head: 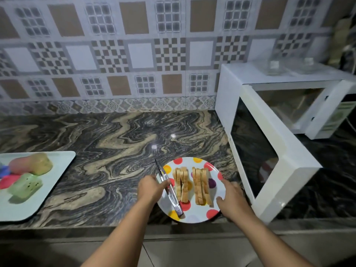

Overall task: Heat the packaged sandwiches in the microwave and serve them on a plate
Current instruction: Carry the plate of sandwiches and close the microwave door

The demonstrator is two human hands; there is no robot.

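**Sandwiches plated beside the open microwave**

Two rows of sandwiches [193,186], cut and standing on edge with no wrapper on them that I can see, sit side by side in the middle of a white plate [198,216] with coloured dots. The plate rests on the marbled counter [115,143], close to its front edge and just left of the microwave door.

The left hand [151,186] has its grip clenched round a pair of metal tongs [169,191], pinching them near the middle; they lie across the left part of the plate, just beside the nearer row of bread, with one end reaching off the rim. Tongs here probably spare the fingers from hot food and let each piece be nudged into line. The right hand [232,199] has a released grip, fingers spread over the plate's right rim, apparently steadying it so it does not slide while the tongs work.

The microwave [279,105] stands at the right with its door [269,151] swung wide; its cavity looks empty, which suggests the heating is done and serving is nearly finished.

At the far left a pale tray [57,170] carries a few blurred, coloured wrapped items, well apart from the plate
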